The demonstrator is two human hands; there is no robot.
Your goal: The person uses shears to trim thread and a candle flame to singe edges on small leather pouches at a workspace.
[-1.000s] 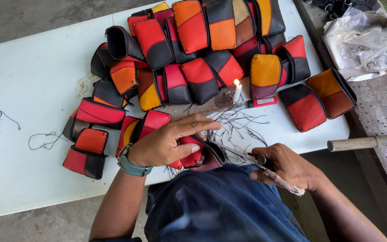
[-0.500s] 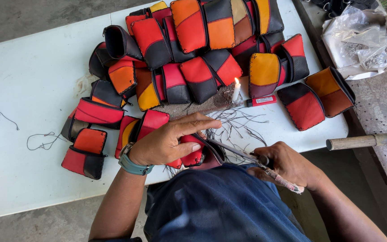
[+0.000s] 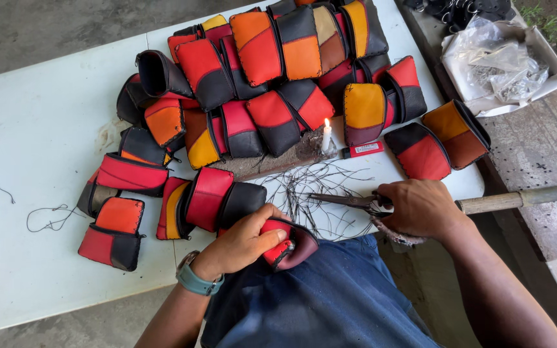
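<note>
Two hands at work on one pouch at the counter's near edge.

Left hand (image 3: pixel 243 248) is wrapped around a red and dark pouch (image 3: pixel 288 243), holding it at the edge of the white counter (image 3: pixel 40 129) above a blue-clad lap. Right hand (image 3: pixel 420 207) is closed on scissors (image 3: pixel 349 201), whose blades run roughly level and point left. Their tips lie near the pouch, up and to its right, over loose thread trimmings (image 3: pixel 311 187). A lit candle (image 3: pixel 326 136) stands beyond.
</note>
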